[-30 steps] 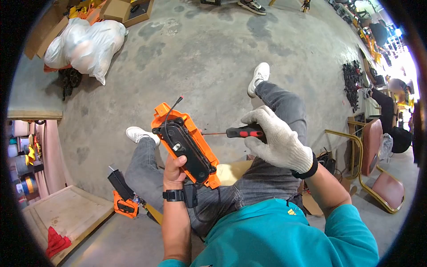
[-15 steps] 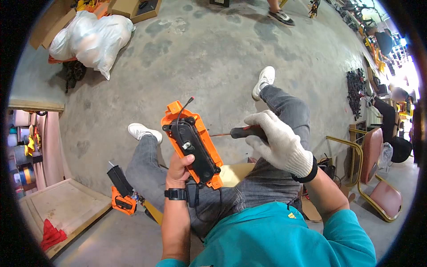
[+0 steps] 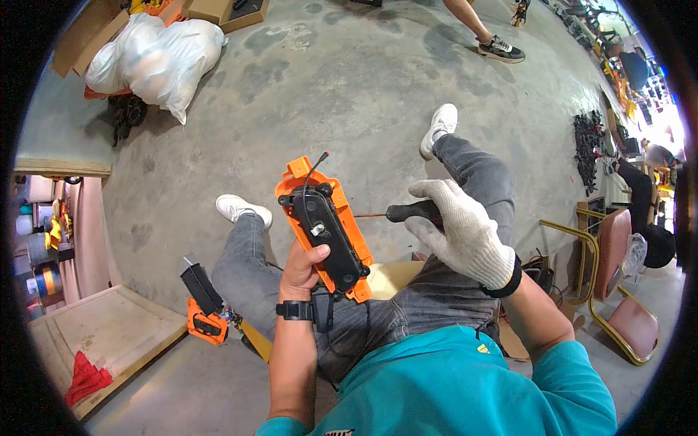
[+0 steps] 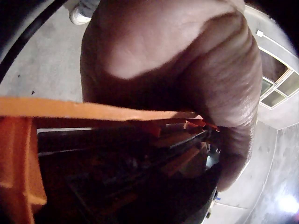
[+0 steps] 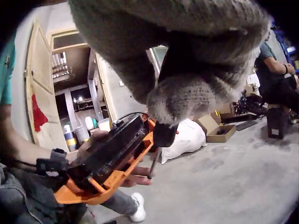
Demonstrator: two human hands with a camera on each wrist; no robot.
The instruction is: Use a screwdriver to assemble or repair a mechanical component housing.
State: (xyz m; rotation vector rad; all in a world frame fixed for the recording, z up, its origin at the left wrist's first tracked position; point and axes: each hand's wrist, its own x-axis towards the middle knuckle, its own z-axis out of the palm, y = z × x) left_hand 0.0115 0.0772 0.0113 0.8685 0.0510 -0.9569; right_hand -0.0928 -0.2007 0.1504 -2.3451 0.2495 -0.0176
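The grip of the left hand [image 3: 304,267] clasps the lower end of the orange housing [image 3: 350,220], upright above the lap [image 3: 425,299]; the gloved right hand [image 3: 465,234] clenches the screwdriver [image 3: 409,212], its tip at the housing's side just above that grip — best held square, the housing braced firm.

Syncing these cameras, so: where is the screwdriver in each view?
Head: screwdriver right of centre, handle in the gloved right hand, shaft toward the orange housing.
Left wrist: not in it.
Right wrist: centre, below that hand, shaft pointing down beside the housing.
Shared landmark: the orange housing, in all three views.
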